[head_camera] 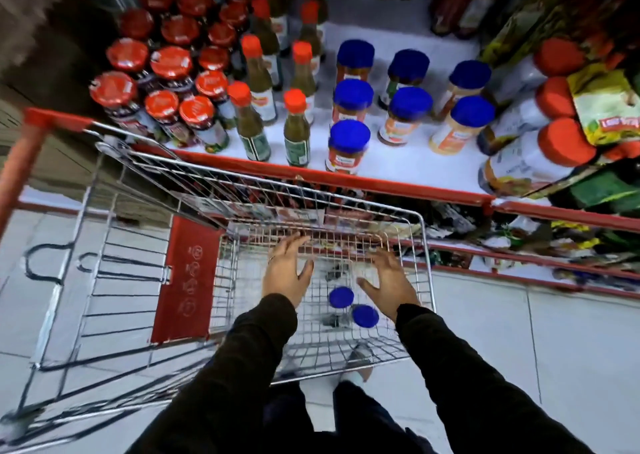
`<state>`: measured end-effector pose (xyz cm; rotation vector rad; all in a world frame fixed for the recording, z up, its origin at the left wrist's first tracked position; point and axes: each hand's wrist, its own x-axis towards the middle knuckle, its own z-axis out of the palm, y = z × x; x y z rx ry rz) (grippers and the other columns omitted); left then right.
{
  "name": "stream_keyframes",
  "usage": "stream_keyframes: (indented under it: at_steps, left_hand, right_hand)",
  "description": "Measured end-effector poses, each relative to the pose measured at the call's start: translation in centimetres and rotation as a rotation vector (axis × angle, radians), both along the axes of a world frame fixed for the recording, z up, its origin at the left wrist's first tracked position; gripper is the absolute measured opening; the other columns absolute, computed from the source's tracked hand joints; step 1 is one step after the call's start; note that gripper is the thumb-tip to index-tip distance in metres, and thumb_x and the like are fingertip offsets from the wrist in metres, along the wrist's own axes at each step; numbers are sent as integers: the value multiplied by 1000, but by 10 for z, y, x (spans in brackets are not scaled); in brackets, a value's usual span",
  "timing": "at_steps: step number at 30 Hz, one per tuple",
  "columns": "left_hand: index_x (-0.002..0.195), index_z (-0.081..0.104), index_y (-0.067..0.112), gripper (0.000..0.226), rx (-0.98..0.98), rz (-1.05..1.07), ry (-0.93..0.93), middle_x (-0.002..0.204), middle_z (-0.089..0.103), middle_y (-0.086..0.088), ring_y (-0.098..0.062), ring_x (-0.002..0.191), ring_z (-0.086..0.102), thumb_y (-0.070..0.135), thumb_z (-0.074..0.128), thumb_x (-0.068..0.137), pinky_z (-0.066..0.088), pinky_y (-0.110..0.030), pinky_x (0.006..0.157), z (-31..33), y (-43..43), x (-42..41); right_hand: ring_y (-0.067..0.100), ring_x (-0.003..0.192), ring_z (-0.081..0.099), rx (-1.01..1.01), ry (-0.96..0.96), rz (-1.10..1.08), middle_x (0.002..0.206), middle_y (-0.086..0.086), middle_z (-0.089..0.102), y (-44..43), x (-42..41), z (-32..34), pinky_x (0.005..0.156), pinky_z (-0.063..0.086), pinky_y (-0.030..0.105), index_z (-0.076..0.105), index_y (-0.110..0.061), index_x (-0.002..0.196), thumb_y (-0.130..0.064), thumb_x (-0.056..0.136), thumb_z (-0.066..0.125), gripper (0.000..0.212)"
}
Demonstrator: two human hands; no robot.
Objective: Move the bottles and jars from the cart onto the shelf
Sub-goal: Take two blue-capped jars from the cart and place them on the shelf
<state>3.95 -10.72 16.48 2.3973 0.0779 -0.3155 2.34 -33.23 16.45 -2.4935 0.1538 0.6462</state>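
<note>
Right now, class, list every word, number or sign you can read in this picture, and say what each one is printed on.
Nothing reads in full.
"LEO VITA"-like red letters, blurred and uncertain: yellow-green packet at the shelf's right.
Round white pictogram signs, no legible words: red plastic child-seat panel of the wire cart.
Labels of the blue-lidded jars on the white shelf and the orange-capped green sauce bottles: too blurred.
Print on the red jar lids: too small.

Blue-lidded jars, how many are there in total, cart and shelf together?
9. Two stand in the cart: and. Seven stand on the shelf. None seems hidden.
</note>
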Motion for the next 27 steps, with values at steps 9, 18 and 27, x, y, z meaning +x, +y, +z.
stream_keyframes:
  at_steps: [9, 18, 27]
  left_hand:
    - [149, 36, 21, 63, -5, -210, 362, 154, 37, -5, -25, 138, 44, 24, 63, 92, 36, -28, 111, -93, -41, -36]
    - [133, 52, 14, 55, -2, -87, 451, 128, 62, -11, -31, 115, 62, 12, 70, 81, 49, -29, 95, -157, -84, -31]
    - [125, 57, 13, 58, -14, 47, 403, 119, 66, -8, -28, 107, 64, 23, 82, 73, 51, -29, 88, -129, -72, -35]
  right_hand:
    - [32, 137, 47, -62, 394, 192, 150, 9, 39, -32, -35, -100, 109, 46, 39, 43, -18, 148, -31, 77, 85, 83]
    - [39, 124, 56, -242, 360, 452, 137, 13, 46, -24, -27, -154, 91, 54, 46, 42, -16, 138, -16, 79, 79, 70]
    - [34, 107, 66, -112, 204, 170, 121, 11, 66, -39, -24, -119, 83, 55, 37, 61, -13, 120, -14, 73, 81, 52]
